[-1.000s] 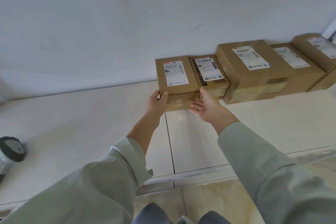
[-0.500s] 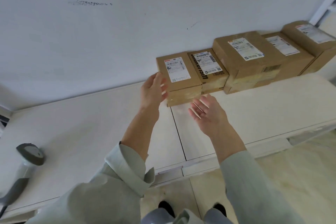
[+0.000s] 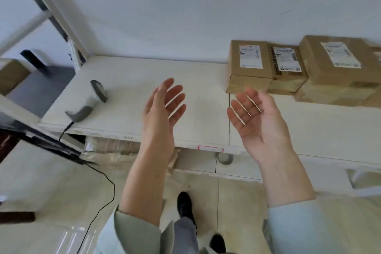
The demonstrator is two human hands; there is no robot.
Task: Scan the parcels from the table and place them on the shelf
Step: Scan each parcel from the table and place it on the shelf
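Observation:
A row of brown cardboard parcels with white labels stands against the wall on the white shelf (image 3: 127,72). The leftmost parcel (image 3: 249,68) sits beside a second small parcel (image 3: 287,68) and a larger parcel (image 3: 338,68) at the right edge. My left hand (image 3: 162,109) and my right hand (image 3: 257,115) hover over the shelf's front part, palms facing each other, fingers spread, holding nothing. Both are short of the parcels. A grey handheld scanner (image 3: 90,101) lies on the shelf's left end, its black cable trailing to the floor.
A white shelf upright (image 3: 55,12) rises at the left. Wrapped cardboard (image 3: 115,150) lies on the lower level under the shelf. A dark table edge (image 3: 41,142) juts in at the left. Another brown box (image 3: 12,76) sits far left. My shoes stand on a tiled floor.
Both hands let go of the leftmost parcel and drew back toward me, open. The view swung left, bringing the scanner and shelf upright further into sight.

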